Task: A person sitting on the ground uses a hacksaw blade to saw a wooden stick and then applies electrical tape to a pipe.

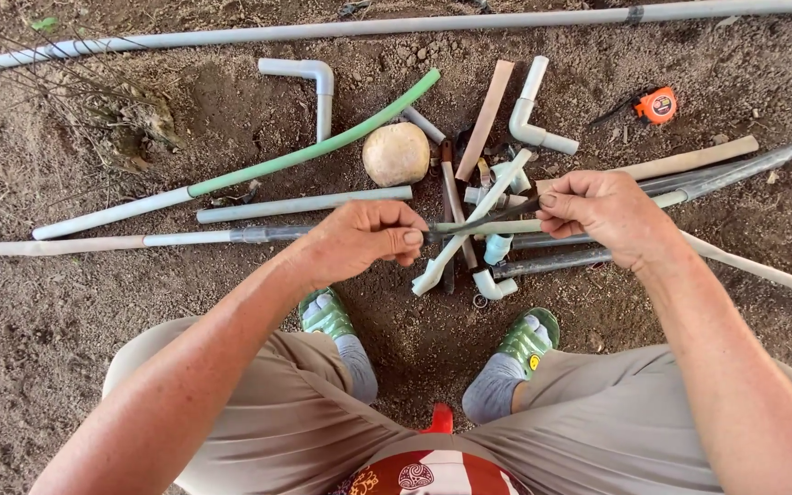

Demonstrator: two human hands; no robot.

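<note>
We hold a thin dark blade (483, 220), perhaps a hacksaw blade though the view is too small to be sure, stretched between both hands above the heap of pipe offcuts (497, 197) on the bare soil (48, 348). Our left hand (364, 240) pinches one end and our right hand (602, 215) pinches the other, fingers closed narrow. We should keep it taut and level, gripping by the flats, not the edge
</note>
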